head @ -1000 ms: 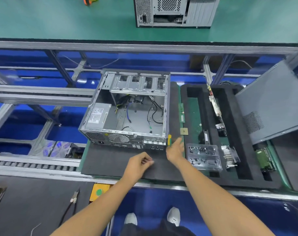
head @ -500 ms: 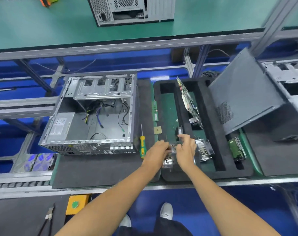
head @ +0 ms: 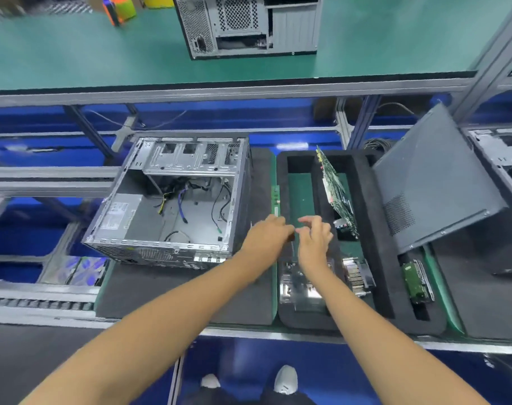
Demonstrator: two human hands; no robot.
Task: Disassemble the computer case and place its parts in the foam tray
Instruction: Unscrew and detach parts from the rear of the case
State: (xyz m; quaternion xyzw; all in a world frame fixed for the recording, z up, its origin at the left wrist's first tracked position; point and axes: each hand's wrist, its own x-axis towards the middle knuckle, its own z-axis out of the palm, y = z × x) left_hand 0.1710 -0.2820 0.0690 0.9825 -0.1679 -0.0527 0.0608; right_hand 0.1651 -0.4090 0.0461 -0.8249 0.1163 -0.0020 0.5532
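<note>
Green desk behind, open computer case on dark mat, left hand and right hand meeting over foam tray, fingers curled, grip unclear through blur.

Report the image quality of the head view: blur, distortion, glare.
Head view: motion blur smears both hands, left hand and right hand, so their fingers are indistinct; the left edge is streaked too. Wide-angle distortion bows the shelf rail. Soft glare whitens the clear plastic part in the foam tray. The open computer case reads fairly sharp.
</note>
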